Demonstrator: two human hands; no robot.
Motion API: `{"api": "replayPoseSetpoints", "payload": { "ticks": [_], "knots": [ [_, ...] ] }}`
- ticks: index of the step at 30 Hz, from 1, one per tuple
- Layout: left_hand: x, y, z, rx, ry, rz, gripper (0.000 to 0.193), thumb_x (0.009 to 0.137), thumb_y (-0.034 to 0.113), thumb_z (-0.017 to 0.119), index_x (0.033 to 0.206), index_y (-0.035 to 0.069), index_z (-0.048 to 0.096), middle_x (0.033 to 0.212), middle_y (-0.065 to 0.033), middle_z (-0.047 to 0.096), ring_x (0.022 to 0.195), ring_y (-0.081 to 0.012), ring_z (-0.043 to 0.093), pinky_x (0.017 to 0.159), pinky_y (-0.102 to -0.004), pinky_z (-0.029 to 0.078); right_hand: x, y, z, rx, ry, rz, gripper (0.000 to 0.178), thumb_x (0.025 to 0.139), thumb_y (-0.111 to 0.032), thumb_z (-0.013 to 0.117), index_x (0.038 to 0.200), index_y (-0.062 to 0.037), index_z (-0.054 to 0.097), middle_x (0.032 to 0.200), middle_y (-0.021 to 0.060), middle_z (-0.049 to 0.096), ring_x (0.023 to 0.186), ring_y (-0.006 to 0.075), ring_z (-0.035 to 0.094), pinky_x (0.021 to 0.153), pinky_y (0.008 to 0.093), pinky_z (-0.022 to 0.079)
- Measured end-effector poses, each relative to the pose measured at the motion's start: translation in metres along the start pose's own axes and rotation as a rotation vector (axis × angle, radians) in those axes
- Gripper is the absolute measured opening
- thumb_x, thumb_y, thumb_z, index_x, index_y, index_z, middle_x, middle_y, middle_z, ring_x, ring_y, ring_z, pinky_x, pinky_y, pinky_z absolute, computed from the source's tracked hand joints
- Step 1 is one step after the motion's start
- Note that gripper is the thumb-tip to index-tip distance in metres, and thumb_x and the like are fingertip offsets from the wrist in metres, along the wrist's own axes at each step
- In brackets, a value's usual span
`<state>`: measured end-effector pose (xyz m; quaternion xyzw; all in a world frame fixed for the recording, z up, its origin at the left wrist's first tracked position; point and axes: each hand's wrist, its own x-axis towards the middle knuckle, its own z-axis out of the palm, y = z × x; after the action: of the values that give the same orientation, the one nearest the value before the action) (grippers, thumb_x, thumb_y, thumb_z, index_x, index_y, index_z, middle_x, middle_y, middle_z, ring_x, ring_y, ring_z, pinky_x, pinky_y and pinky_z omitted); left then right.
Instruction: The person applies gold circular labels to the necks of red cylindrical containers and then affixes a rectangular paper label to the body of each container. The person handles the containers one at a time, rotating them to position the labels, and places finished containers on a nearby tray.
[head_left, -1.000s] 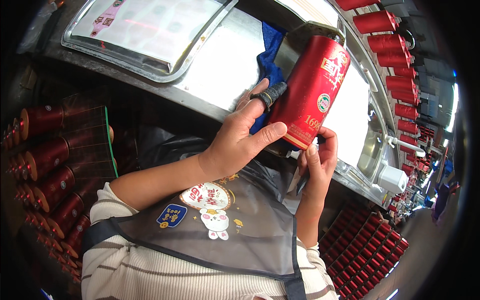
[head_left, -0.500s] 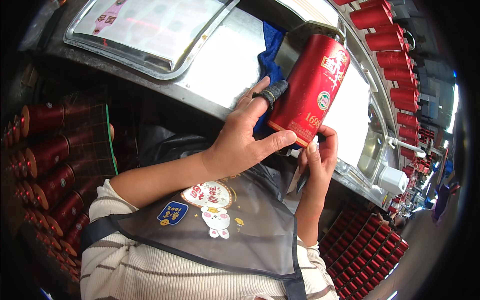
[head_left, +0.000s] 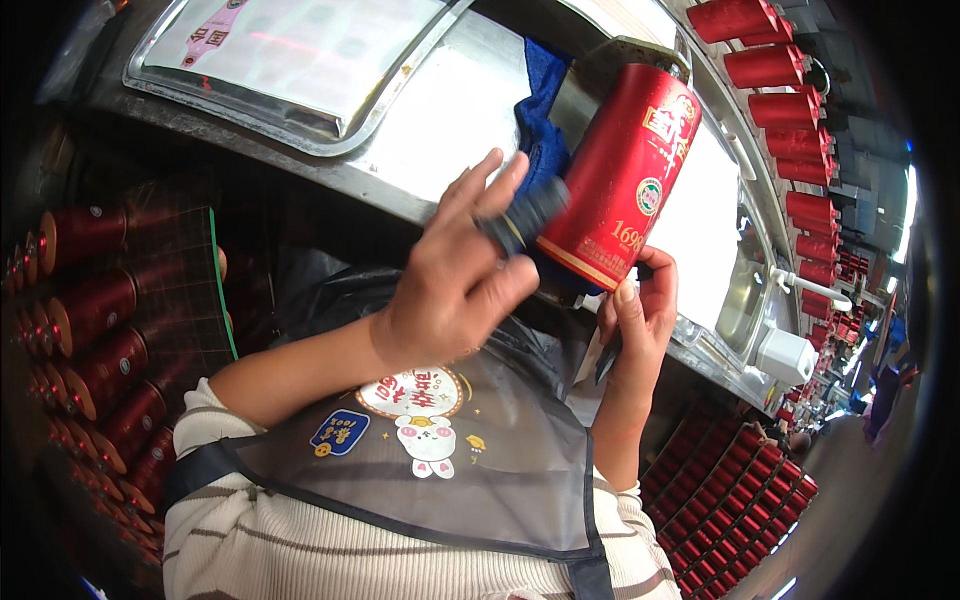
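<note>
The red tube (head_left: 622, 175) at one o'clock has a smooth, satiny printed skin, like coated card, with a gold band at its lower rim. The left hand (head_left: 455, 275) presses a dark, matt, ribbed piece (head_left: 527, 217) against it. Behind lies a blue cloth (head_left: 541, 100), soft and napped. The bench (head_left: 440, 120) at twelve is brushed metal, glaring under light. The apron (head_left: 470, 450) at six is thin, grey, half-sheer fabric over a striped knit shirt (head_left: 300, 550).
</note>
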<state>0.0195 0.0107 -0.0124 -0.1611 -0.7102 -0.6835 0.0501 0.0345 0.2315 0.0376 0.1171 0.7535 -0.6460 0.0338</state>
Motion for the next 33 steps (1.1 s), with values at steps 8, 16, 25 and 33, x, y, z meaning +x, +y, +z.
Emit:
{"api": "replayPoseSetpoints", "payload": {
  "ticks": [8, 16, 25, 33],
  "knots": [
    [-0.021, -0.008, 0.005, 0.426, -0.077, 0.089, 0.035, 0.091, 0.027, 0.069, 0.083, -0.007, 0.068, 0.155, -0.0397, 0.028, 0.144, -0.0533, 0.032, 0.115, -0.0659, 0.016, -0.001, -0.001, -0.001, 0.004, -0.007, -0.008, 0.044, 0.092, -0.024, 0.073, 0.121, -0.0035, 0.047, 0.107, 0.0041, 0.061, 0.061, 0.0002, 0.046, 0.050, 0.0161, 0.031],
    [-0.016, 0.007, 0.005, 0.552, -0.116, 0.097, 0.044, 0.093, 0.035, 0.067, 0.081, -0.007, 0.068, 0.157, -0.0409, 0.021, 0.146, -0.0573, 0.021, 0.113, -0.0711, 0.009, 0.000, -0.006, -0.001, 0.087, -0.036, 0.034, 0.043, 0.093, -0.019, 0.073, 0.124, -0.0053, 0.045, 0.094, 0.0023, 0.064, 0.074, 0.0017, 0.056, 0.064, 0.0166, 0.040],
    [0.001, 0.031, 0.004, 0.739, -0.223, 0.245, 0.033, 0.088, 0.032, 0.071, 0.101, 0.003, 0.076, 0.156, -0.0411, 0.023, 0.146, -0.0574, 0.023, 0.113, -0.0714, 0.010, 0.001, 0.003, 0.001, 0.086, -0.039, 0.004, 0.043, 0.093, -0.018, 0.074, 0.122, -0.0042, 0.046, 0.081, 0.0008, 0.063, 0.059, -0.0020, 0.048, 0.052, 0.0162, 0.034],
    [0.031, 0.056, 0.013, 0.910, -0.358, 0.435, 0.028, 0.076, 0.029, 0.078, 0.096, 0.008, 0.078, 0.153, -0.0352, 0.036, 0.136, -0.0569, 0.039, 0.108, -0.0745, 0.020, 0.004, 0.015, -0.003, 0.099, -0.069, -0.030, 0.039, 0.092, -0.012, 0.073, 0.123, -0.0034, 0.051, 0.079, -0.0028, 0.059, 0.056, -0.0025, 0.043, 0.050, 0.0168, 0.031]
  ]
}}
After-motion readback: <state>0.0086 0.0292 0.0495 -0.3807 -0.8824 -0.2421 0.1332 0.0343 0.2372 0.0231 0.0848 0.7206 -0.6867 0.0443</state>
